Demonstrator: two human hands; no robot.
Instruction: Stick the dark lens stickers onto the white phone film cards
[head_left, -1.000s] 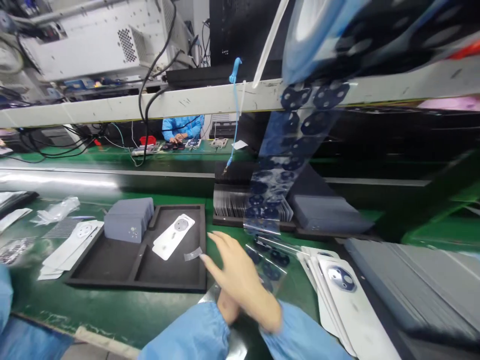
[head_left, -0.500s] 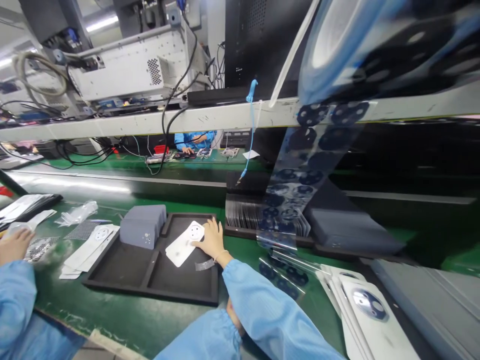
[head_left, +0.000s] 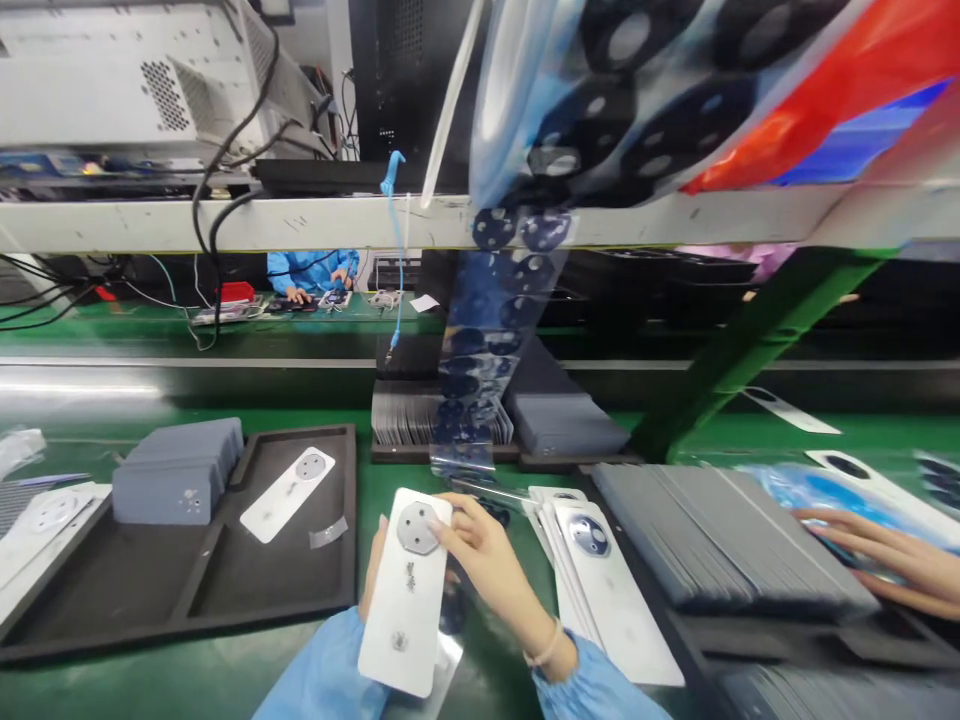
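Note:
A white phone back panel (head_left: 405, 620) with a grey round camera area and dark printing is held in front of me, tilted. My left hand (head_left: 374, 568) grips its left edge, with most of the fingers hidden behind it. My right hand (head_left: 487, 560) is closed at the upper right corner, thumb on the round camera area. Another white panel (head_left: 281, 502) lies in the black divided tray (head_left: 349, 540) to the left, beside a small clear film piece (head_left: 328, 533). Just right of my right hand is a stack of white panels (head_left: 600, 580).
Grey sheets (head_left: 169, 475) stand in the tray. A strip of film with dark round stickers (head_left: 480, 350) hangs from a roll on the shelf (head_left: 300, 225). More grey sheets (head_left: 720, 540) fill a tray at right, where another person's hand (head_left: 885, 550) reaches in.
My right hand has left the panel in the black tray and come back towards me. A white panel now shows between both hands. The view has turned right.

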